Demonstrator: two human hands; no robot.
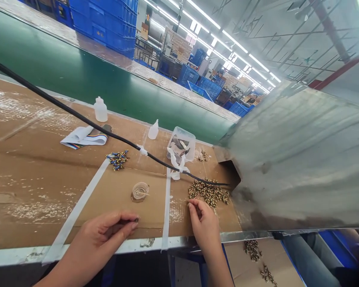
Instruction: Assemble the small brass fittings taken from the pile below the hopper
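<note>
My left hand [107, 235] pinches a small dark part [137, 219] between thumb and index finger, above the cardboard near the front edge. My right hand [205, 223] is at the near left side of a pile of small black-and-gold parts [211, 192]. Its thumb and index fingertips meet; whatever lies between them is too small to make out. Beyond my left hand sits a small round clear dish [140, 191] with a thin stick across it. A heap of small blue-and-yellow parts [117, 160] lies farther left.
A black cable [113, 134] crosses above the cardboard-covered bench. Toward the back stand two white bottles [101, 110], a clear plastic box [190, 139] and a folded white strap [86, 137]. A metal housing [302, 167] bounds the right; a green conveyor belt [77, 75] runs behind.
</note>
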